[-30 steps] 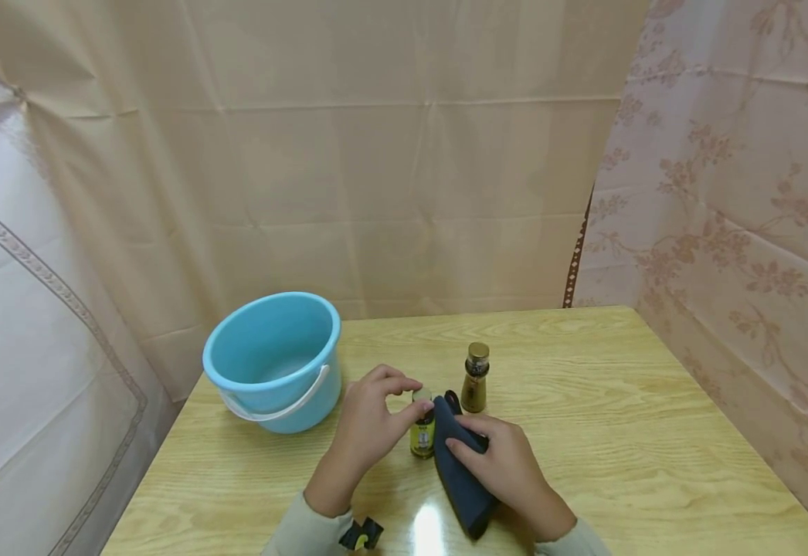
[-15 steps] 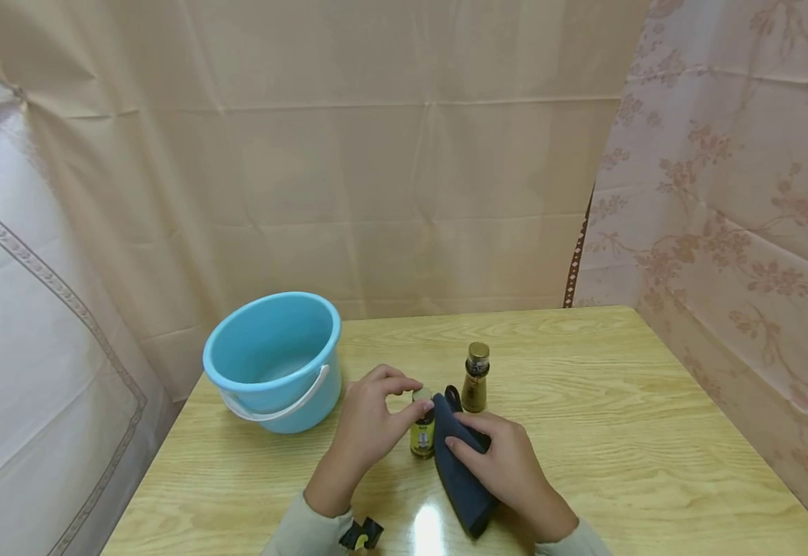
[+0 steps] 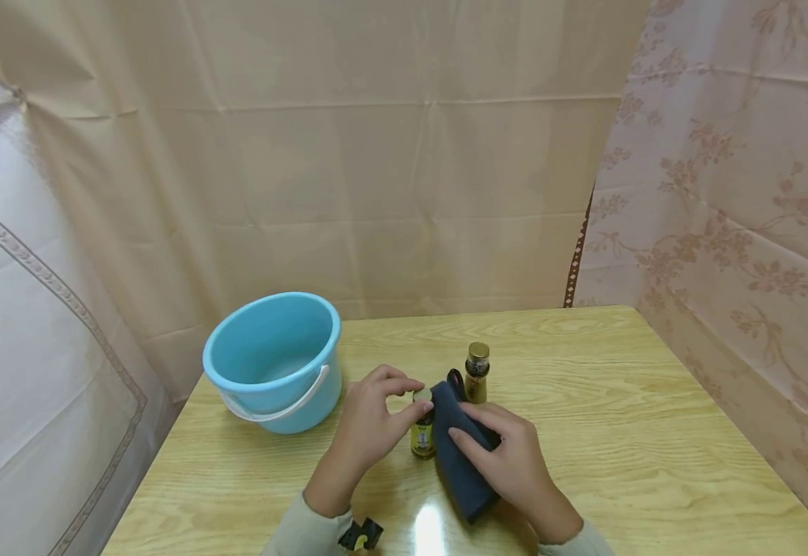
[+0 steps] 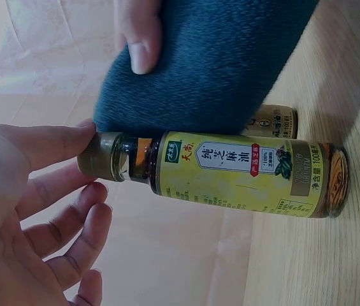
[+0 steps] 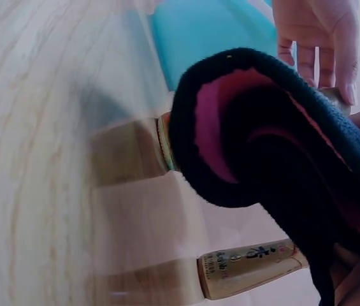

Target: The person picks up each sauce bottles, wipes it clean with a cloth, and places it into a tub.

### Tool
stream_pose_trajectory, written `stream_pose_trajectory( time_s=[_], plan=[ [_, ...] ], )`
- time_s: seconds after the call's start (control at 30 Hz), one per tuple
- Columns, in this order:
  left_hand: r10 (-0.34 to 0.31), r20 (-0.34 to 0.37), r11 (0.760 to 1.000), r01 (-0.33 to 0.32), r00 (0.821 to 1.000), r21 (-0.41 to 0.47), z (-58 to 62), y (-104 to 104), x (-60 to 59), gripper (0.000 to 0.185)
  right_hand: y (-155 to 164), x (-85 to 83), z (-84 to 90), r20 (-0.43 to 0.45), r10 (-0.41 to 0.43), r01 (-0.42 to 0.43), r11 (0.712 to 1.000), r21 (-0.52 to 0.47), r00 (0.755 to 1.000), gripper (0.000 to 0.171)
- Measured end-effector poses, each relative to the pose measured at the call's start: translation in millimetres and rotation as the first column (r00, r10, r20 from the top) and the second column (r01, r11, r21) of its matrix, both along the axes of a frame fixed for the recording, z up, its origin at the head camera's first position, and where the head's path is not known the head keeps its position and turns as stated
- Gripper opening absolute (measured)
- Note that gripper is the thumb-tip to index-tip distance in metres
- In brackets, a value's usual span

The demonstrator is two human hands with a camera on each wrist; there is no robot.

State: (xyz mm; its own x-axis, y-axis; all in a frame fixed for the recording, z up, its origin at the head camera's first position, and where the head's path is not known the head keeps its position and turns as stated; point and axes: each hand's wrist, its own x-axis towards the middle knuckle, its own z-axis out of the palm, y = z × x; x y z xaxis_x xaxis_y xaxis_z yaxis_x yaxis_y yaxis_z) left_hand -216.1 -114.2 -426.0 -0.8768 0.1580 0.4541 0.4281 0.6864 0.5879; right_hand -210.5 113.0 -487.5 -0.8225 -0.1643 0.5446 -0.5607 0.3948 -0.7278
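My left hand (image 3: pixel 369 425) pinches the gold cap of a small sesame oil bottle (image 4: pixel 230 171) with a yellow-green label, standing upright on the table. A folded dark blue fuzzy cloth (image 3: pixel 454 452) with a black loop is held in my right hand (image 3: pixel 513 459), thumb on the near side. The cloth lies right against the bottle's right side in the head view. Pink shows inside its fold (image 5: pixel 208 121) in the right wrist view. Behind it stands a second bottle (image 3: pixel 477 369) with a gold cap, its lower part hidden by cloth and hand.
To the left, a light blue bucket (image 3: pixel 328 401) with a white handle (image 3: pixel 293 405) stands on the wood-grain table (image 3: pixel 619 401). Beige curtain (image 3: pixel 390 193) hangs along the table's far edge, and a flowered one (image 3: pixel 745 232) borders the right side.
My right hand has raised the cloth slightly along the bottle, and the cloth now covers more of the second bottle. The left hand keeps its place on the cap.
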Motion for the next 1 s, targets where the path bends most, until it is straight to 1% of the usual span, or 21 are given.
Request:
stream_pose_trajectory(
  time_s=[0.13,0.33,0.43,0.5,0.7,1.0],
  plan=[
    [-0.014,0.002,1.000,0.014,1.000,0.008,-1.4,-1.5,-0.2,0.024,-1.0,1.5,4.4,-0.050,0.004,-0.006,0.999,-0.043,0.999,0.032],
    [-0.036,0.013,0.999,0.036,0.999,0.022,-2.3,-2.2,0.5,0.025,-0.5,2.7,4.6,-0.140,-0.004,-0.002,0.999,-0.045,0.990,0.035],
    [-0.042,0.017,0.999,0.042,0.999,0.020,-1.3,-1.4,0.6,0.025,0.5,2.7,4.3,-0.162,-0.003,-0.006,0.999,-0.053,0.987,0.037],
    [-0.048,0.019,0.999,0.047,0.999,0.016,-0.4,-0.6,0.3,0.025,1.5,2.8,4.3,-0.162,-0.007,-0.002,0.998,-0.056,0.987,0.036],
    [-0.066,0.022,0.998,0.066,0.998,0.017,0.2,3.7,-1.2,0.026,6.4,4.2,3.9,-0.119,-0.015,0.009,0.999,-0.053,0.993,0.035],
    [-0.042,0.049,0.999,0.041,0.998,0.021,0.2,0.5,0.4,0.027,1.0,2.3,2.9,-0.044,-0.007,0.006,0.999,-0.032,0.999,0.033]
  ],
)
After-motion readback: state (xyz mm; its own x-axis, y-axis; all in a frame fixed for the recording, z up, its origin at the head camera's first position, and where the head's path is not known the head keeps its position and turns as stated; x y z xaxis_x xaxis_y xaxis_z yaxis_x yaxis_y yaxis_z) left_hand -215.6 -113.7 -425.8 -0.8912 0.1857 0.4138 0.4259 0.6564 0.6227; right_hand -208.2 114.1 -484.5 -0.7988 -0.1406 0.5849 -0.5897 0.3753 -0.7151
